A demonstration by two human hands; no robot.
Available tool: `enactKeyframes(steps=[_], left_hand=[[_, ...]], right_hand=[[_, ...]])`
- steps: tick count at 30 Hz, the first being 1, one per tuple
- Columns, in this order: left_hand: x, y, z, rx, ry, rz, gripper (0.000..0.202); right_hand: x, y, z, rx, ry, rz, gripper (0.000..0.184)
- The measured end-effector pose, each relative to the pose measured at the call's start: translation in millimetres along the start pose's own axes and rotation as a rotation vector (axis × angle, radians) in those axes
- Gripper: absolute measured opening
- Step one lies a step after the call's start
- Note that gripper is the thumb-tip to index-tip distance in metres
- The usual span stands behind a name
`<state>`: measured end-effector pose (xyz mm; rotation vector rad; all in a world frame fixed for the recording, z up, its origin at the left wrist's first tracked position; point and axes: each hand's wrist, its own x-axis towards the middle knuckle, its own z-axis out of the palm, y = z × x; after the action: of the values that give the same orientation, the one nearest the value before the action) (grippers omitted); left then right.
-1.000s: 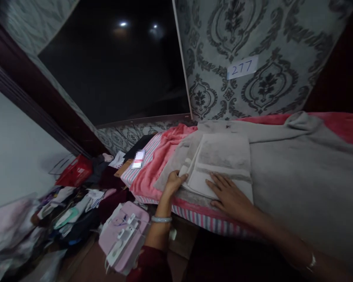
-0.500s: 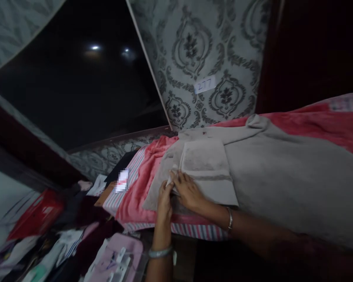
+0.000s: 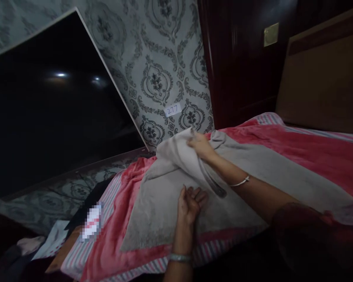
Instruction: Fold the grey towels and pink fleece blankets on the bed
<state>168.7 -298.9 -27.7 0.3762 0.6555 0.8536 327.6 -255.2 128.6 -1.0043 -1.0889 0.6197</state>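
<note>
My right hand (image 3: 202,145) has its fingers closed on the upper edge of a light grey folded towel (image 3: 182,150) with a darker band. The towel is tilted up, its lower corner hanging toward the front. Below and in front of it, my left hand (image 3: 191,201) is palm up with loosely curled fingers apart, holding nothing. Under both hands a larger grey cloth (image 3: 155,213) lies spread out, with one rolled bit at its far edge. A pink-red blanket (image 3: 106,235) lies beneath the grey cloth.
A large dark screen (image 3: 55,105) leans at the left against patterned wallpaper. A paper label (image 3: 173,110) marked 277 is on the wall. Behind the bed at right stands a brown board (image 3: 323,78). Clothes (image 3: 31,245) lie at lower left; a striped sheet edge (image 3: 211,250) runs along the front.
My right hand has raised the folded towel off the grey cloth, away from me. My left hand has let go of its edge and turned palm up. The view has swung right.
</note>
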Motion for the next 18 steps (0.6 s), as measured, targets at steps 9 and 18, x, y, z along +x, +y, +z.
enactKeyframes(steps=[9,18], left_hand=[[54,-93,96.4,0.037,-0.040,-0.081,0.025],[79,-101,102.4,0.183,0.102,0.009,0.017]], right_hand=[[-82,55,-210,0.446,0.815,0.099,0.024],[-145,98,-273,0.563,0.725,0.558,0.016]])
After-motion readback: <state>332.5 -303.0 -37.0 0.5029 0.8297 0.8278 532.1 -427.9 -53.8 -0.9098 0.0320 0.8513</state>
